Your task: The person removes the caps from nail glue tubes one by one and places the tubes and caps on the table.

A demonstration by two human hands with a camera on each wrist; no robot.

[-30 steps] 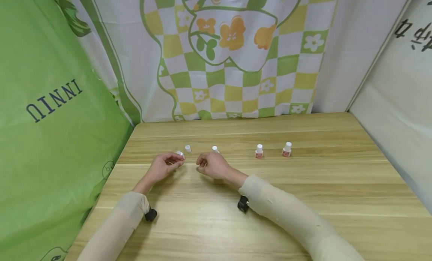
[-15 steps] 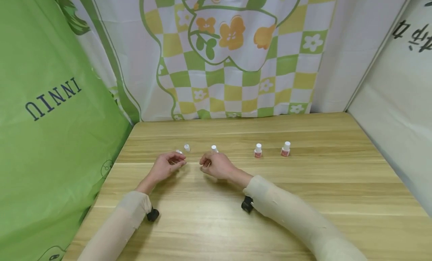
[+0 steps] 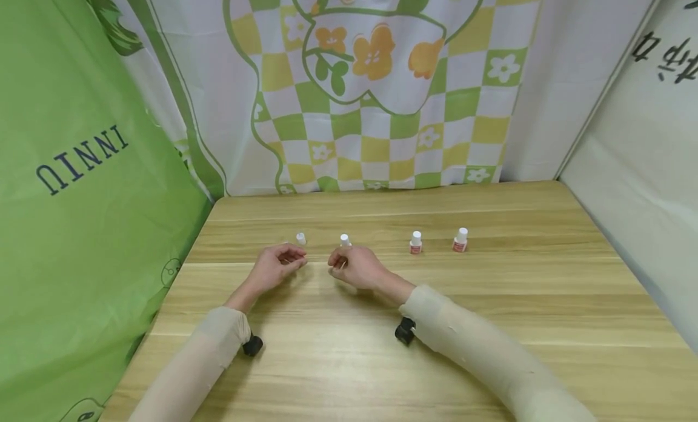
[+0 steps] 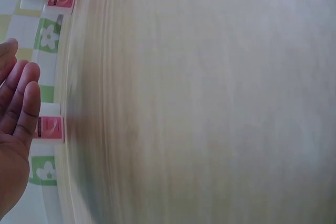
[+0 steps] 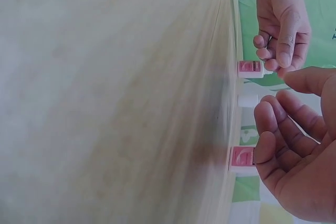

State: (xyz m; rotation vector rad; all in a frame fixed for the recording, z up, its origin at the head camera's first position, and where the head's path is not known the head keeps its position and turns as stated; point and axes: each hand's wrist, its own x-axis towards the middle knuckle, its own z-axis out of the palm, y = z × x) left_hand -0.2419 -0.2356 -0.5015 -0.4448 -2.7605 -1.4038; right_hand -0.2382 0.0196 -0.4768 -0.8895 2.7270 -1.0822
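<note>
My left hand [image 3: 275,267] is in front of the leftmost small bottle, with thumb and fingers apart and nothing between them. That white bottle with a red label [image 5: 249,68] stands uncapped, mostly hidden by the hand in the head view. A loose white cap [image 3: 301,238] stands on the table just beyond my left fingertips. My right hand [image 3: 357,268] hovers to the right, fingers loosely curled, with no object visible in it. Behind it is a capped bottle [image 3: 345,239], its lower part hidden in the head view; its red label [image 5: 242,157] shows in the right wrist view.
Two more capped bottles, a nearer-centre one [image 3: 416,243] and a far-right one [image 3: 460,240], stand upright in the same row. The wooden table [image 3: 349,361] meets a patterned curtain [image 3: 376,149] at the back and a green cloth [image 3: 82,240] at the left.
Both hands have shifted slightly to the right. My left hand has drawn away from the leftmost bottle, which is now almost covered in the head view. The bottles stay where they were.
</note>
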